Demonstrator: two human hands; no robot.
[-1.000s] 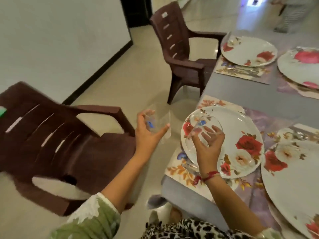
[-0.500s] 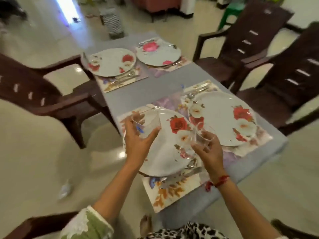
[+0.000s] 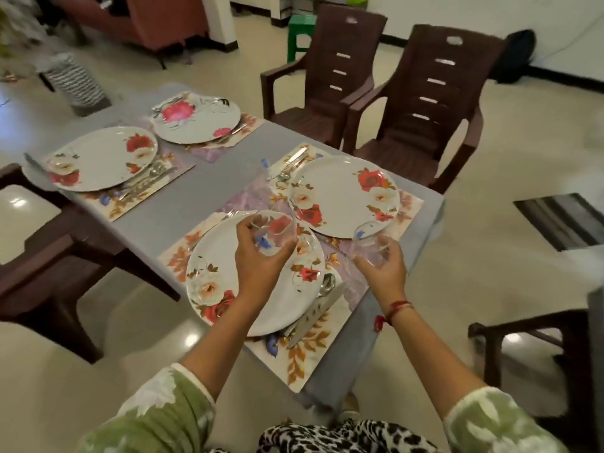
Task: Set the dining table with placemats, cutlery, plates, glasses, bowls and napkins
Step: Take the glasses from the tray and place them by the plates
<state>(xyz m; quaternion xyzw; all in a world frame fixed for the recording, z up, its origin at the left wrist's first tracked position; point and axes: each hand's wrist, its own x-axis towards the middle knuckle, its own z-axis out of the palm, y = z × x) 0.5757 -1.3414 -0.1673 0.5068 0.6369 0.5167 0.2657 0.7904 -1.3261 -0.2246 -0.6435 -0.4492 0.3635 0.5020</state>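
left grip point(image 3: 258, 273) clamped round empty glass point(image 3: 276, 235) over near plate point(image 3: 225, 256); right grip point(image 3: 389, 279) clamped round second empty glass point(image 3: 371, 240)

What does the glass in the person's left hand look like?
The glass is clear and plain, apparently empty, with a small blue mark on its side. It seems slightly tilted. The left hand grips it, fingers and thumb curled round it, and holds it just above the nearest floral plate. The plate's red rose shows through the glass.

Left hand point(image 3: 258, 273) grips the left glass point(image 3: 277, 232); right hand point(image 3: 387, 277) grips the right glass point(image 3: 371, 241).
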